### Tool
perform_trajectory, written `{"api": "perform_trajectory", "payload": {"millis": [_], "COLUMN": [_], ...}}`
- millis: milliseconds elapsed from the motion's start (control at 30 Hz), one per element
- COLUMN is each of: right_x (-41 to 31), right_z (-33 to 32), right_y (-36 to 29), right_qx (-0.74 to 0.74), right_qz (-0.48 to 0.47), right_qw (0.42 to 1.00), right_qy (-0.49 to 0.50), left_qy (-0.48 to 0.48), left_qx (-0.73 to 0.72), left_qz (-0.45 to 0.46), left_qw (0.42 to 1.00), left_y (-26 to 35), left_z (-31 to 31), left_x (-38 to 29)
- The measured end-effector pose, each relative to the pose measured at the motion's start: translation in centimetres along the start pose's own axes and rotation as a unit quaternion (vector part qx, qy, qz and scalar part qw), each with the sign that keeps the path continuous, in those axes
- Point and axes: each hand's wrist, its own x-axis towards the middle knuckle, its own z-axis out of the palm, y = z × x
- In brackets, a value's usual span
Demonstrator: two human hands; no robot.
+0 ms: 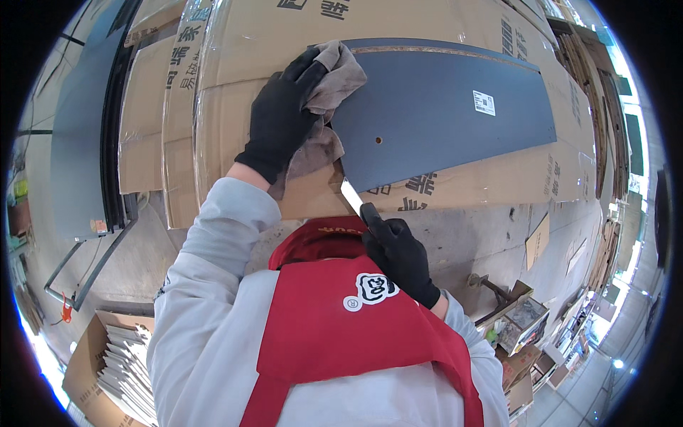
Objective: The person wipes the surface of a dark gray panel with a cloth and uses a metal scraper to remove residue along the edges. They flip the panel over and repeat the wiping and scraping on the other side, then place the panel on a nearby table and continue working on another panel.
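Note:
A dark blue-grey board (437, 101) lies on a large cardboard box. It has a groove with bare particleboard along its far edge, a round hole, and a white label (484, 103) that bears writing. My left hand (288, 107), in a black glove, grips a grey-brown cloth (341, 74) against the board's left end. My right hand (397, 248), also gloved, holds a scraper or knife with a flat pale blade (350, 195). The blade's tip is beside the board's near left corner; whether it touches cannot be made out.
Printed cardboard boxes (229, 139) spread under and left of the board. Farther left, a grey panel (80, 139) stands by a metal frame (106, 261). An open carton (85, 363) of white strips sits lower left. At right are a small cart (520, 320) and stacked cardboard (581, 80).

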Motion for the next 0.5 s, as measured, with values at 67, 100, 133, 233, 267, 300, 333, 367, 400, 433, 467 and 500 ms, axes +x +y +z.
{"api": "perform_trajectory", "payload": {"millis": [67,100,133,233,267,300,333,367,400,433,467,500], "right_x": [0.2,-0.3,-0.3,-0.1,-0.1,0.2,0.3,0.3,0.4,0.4,0.7,0.9], "right_z": [0.1,-0.6,-0.9,-1.6,-1.5,-1.4,-1.3,-1.3,-1.8,-2.6,-3.4,-4.1], "right_y": [1.4,2.3,2.5,1.9,1.4,-0.2,0.5,1.5,2.5,3.7,4.6,5.3], "right_qx": [-0.105,-0.071,-0.044,0.023,0.043,0.022,-0.022,-0.065,-0.073,-0.081,-0.025,-0.03], "right_qz": [-0.052,0.001,0.036,0.04,0.024,0.034,0.003,-0.028,0.005,0.039,0.065,0.101], "right_qw": [0.993,0.996,0.997,0.998,0.999,0.999,1.0,0.997,0.997,0.993,0.989,0.981], "right_qy": [0.026,0.046,0.061,0.035,0.015,0.009,0.007,0.004,0.037,0.07,0.134,0.163], "left_qy": [0.021,0.032,0.036,0.041,0.043,0.045,0.036,0.027,0.022,0.018,0.014,0.007], "left_qx": [0.003,0.004,0.0,-0.001,0.007,0.017,0.008,-0.001,-0.007,-0.016,-0.026,-0.039], "left_qz": [0.026,0.037,0.037,0.04,0.041,0.041,0.037,0.034,0.026,0.021,0.017,0.016], "left_qw": [0.999,0.999,0.999,0.998,0.998,0.998,0.999,0.999,0.999,0.999,0.999,0.999], "left_y": [-0.3,-0.4,-0.4,0.1,0.0,-0.1,0.0,0.2,0.3,0.5,0.7,0.9], "left_z": [0.2,0.2,0.2,0.2,0.2,0.2,0.2,0.2,0.0,-0.2,-0.4,-0.3], "left_x": [-0.1,-0.2,-0.2,-0.2,-0.2,-0.2,-0.1,0.1,0.2,0.3,0.3,0.5]}}
